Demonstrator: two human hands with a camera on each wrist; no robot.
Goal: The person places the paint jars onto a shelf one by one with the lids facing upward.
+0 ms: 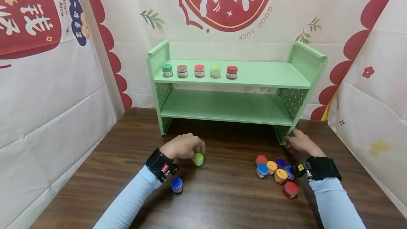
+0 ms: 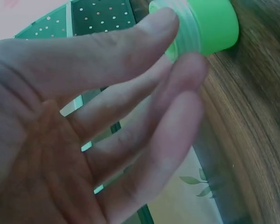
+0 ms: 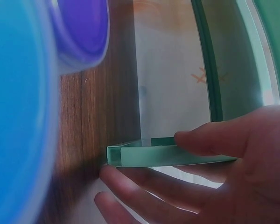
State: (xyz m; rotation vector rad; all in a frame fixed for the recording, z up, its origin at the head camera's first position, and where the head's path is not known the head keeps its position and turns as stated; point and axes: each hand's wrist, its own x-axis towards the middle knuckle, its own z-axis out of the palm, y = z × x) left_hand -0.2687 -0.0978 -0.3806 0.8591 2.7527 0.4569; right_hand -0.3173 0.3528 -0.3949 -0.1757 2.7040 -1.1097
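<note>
My left hand (image 1: pixel 184 146) pinches a small paint jar with a light green lid (image 1: pixel 199 159) at the table's middle. In the left wrist view, the thumb (image 2: pixel 154 28) lies on the clear side of this jar, which is tipped in that view. My right hand (image 1: pixel 300 142) holds the lower right end panel of a green two-tier shelf (image 1: pixel 225 107). The right wrist view has the thumb (image 3: pixel 200 137) on one face of the panel (image 3: pixel 172 156) and the other fingers on the opposite face.
A blue-lidded jar (image 1: pixel 177 185) stands near my left wrist. By my right wrist are several jars, including a red one (image 1: pixel 290 189), a light blue one (image 1: pixel 262 170) and an orange one (image 1: pixel 281 176). Several jars, among them a dark green one (image 1: pixel 167 70), line the upper tier's left half.
</note>
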